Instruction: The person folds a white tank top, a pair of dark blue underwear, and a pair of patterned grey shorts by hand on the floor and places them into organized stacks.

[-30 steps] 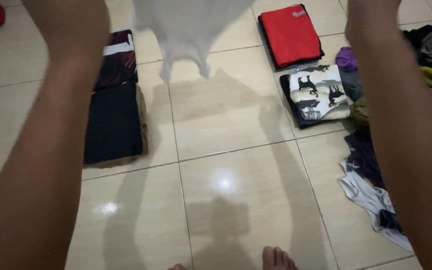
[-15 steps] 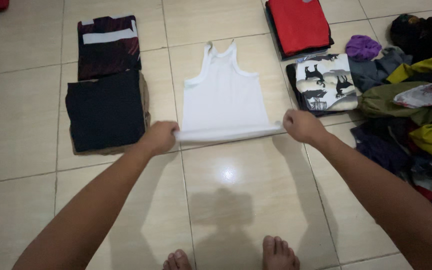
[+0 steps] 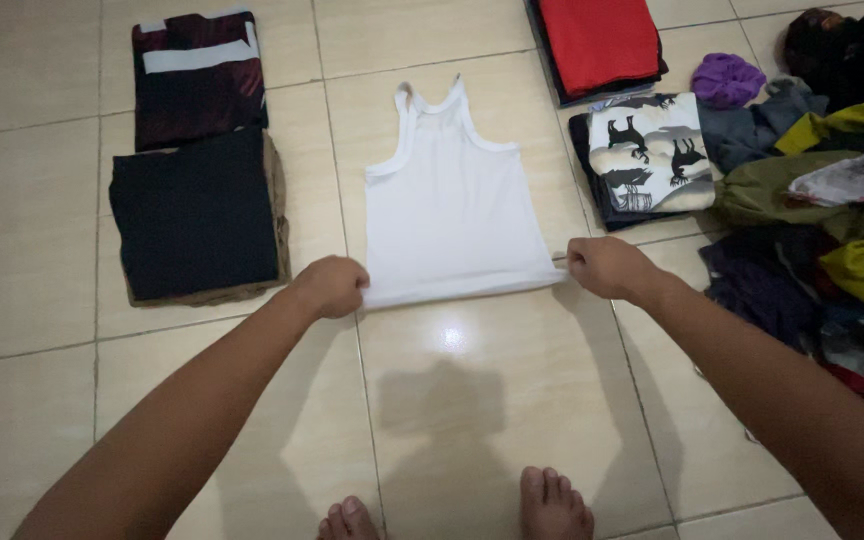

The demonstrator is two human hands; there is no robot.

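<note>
A white sleeveless undershirt [image 3: 449, 205] lies flat on the beige tiled floor [image 3: 472, 400], neck away from me, hem toward me. My left hand [image 3: 332, 286] pinches the hem's left corner. My right hand [image 3: 600, 266] pinches the hem's right corner. Both hands rest low, at floor level, with the hem stretched straight between them.
Left of the shirt lie a folded black garment [image 3: 195, 212] and a folded dark red one [image 3: 197, 75]. On the right are a folded red garment [image 3: 600, 40], a folded animal-print cloth [image 3: 649, 150] and a loose heap of clothes [image 3: 832, 190]. My bare feet [image 3: 462, 510] show at the bottom.
A second ago the shirt hung in the air between my raised hands. It came down onto the floor and now lies spread flat, my hands still at the hem corners.
</note>
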